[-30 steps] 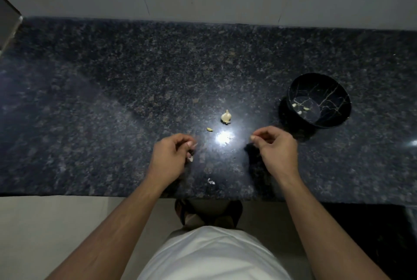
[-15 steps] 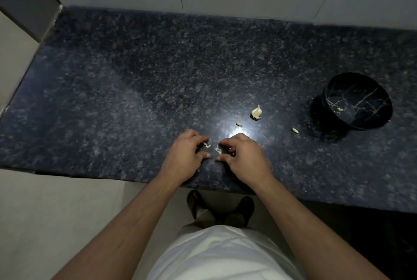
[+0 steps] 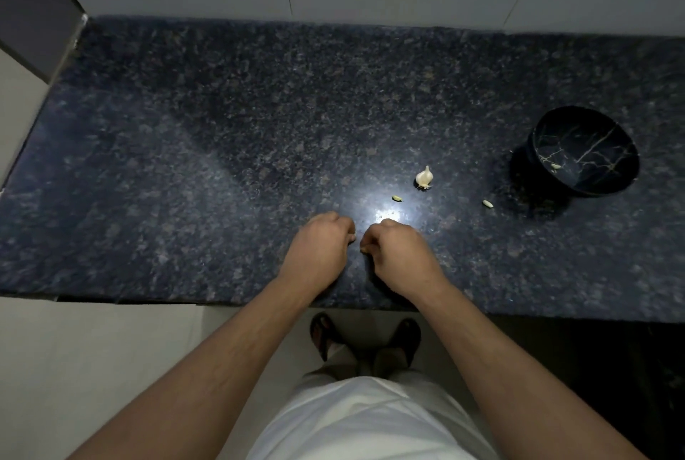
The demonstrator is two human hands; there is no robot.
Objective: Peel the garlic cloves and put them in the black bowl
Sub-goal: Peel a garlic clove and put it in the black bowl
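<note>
Both hands, left hand (image 3: 317, 248) and right hand (image 3: 398, 255), sit curled knuckle-to-knuckle on the speckled dark granite counter (image 3: 222, 163); can't tell what the fingers pinch.

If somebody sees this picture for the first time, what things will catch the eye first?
First the two hands, left and right, curled close together at the near edge of the dark counter, beside a bright glare. Behind them lies a pale garlic piece. Far right stands the black bowl, with a loose clove just before it.
</note>
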